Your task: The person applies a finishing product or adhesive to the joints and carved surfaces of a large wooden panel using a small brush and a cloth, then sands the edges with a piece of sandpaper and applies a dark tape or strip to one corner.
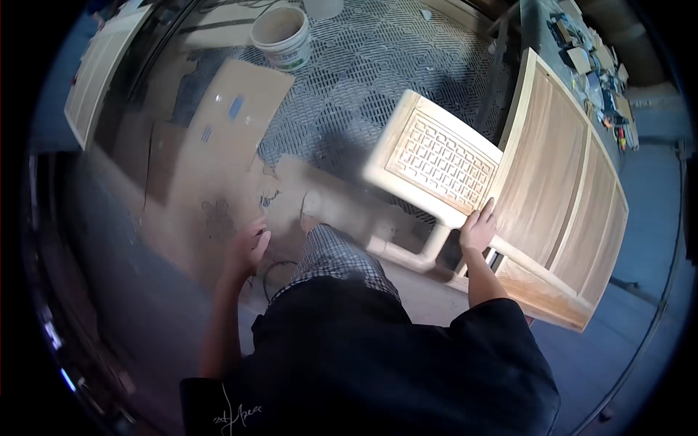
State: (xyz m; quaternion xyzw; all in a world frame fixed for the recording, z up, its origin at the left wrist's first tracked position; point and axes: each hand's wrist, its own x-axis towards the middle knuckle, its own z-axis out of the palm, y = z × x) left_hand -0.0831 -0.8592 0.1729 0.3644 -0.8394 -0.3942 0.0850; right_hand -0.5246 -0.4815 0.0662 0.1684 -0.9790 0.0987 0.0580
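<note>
A pale wooden piece with a carved lattice panel lies at centre right, with a short wooden leg and rail beneath it. Beside it is a larger framed wooden board. My right hand grips the lattice piece's near right corner, where it meets that board, its fingers pointing forward along the edge. My left hand hangs over the cardboard on the left, fingers loosely bent and apart, holding nothing. My checked shorts and a bare foot show between my arms.
Cardboard sheets cover the floor at left, partly over a patterned grid mat. A white bucket stands at the top. A pale slatted panel is at upper left, and a cluttered bench with tools runs along the upper right.
</note>
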